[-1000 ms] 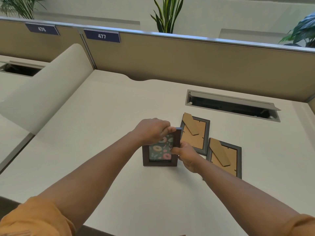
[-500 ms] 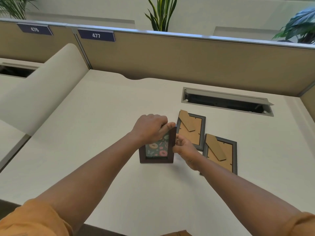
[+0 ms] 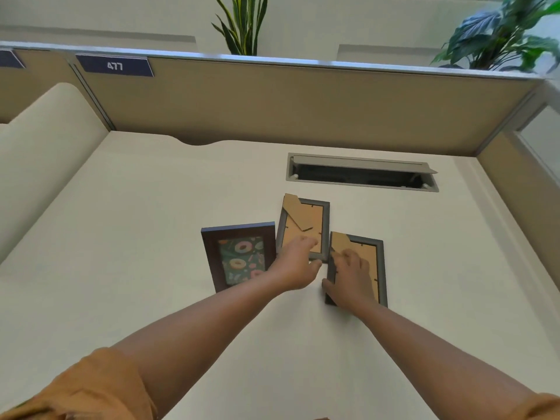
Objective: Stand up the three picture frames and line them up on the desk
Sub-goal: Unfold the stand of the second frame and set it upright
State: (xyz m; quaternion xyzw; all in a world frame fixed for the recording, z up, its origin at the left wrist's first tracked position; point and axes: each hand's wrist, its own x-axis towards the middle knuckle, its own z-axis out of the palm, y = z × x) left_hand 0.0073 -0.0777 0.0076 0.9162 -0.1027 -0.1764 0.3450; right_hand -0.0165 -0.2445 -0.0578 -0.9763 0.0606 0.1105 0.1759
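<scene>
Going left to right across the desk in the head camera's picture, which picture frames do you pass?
Doughnut-print frame → grey frame lying face down → second face-down grey frame, nearest the right.

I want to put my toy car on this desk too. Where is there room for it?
Lots of bare desk lies left of the doughnut picture frame, up to the curved side panel. More lies right of the nearer face-down frame, and nearest the person. It is crowded in the middle, where the left hand and right hand reach the farther face-down frame.
</scene>
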